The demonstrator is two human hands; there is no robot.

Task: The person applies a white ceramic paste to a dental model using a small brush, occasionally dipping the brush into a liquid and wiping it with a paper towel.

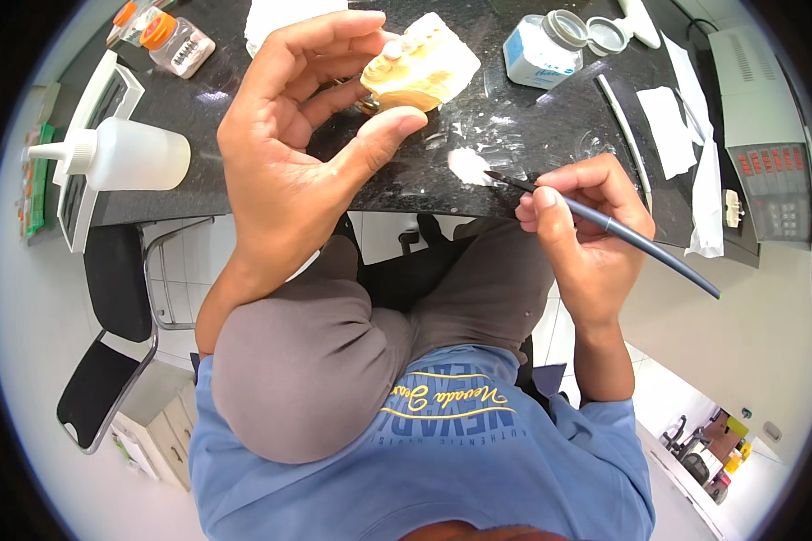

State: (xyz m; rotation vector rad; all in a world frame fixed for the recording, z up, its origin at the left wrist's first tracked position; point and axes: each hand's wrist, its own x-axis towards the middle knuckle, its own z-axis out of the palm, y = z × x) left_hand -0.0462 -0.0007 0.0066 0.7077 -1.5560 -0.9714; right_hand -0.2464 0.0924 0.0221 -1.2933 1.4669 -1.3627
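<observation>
In the head view, the left hand curves around the yellowish dental cast, thumb clear; whether its fingers bear the cast, I cannot tell. The right hand pinches a fine brush, its tip at the white mound on the black countertop. A light, rolling touch should load the tip evenly.

Black chair near pale drawers; orange-lidded jar.

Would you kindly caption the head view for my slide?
Left hand at yellow dental cast; right hand holding slim brush at white mound.
</observation>
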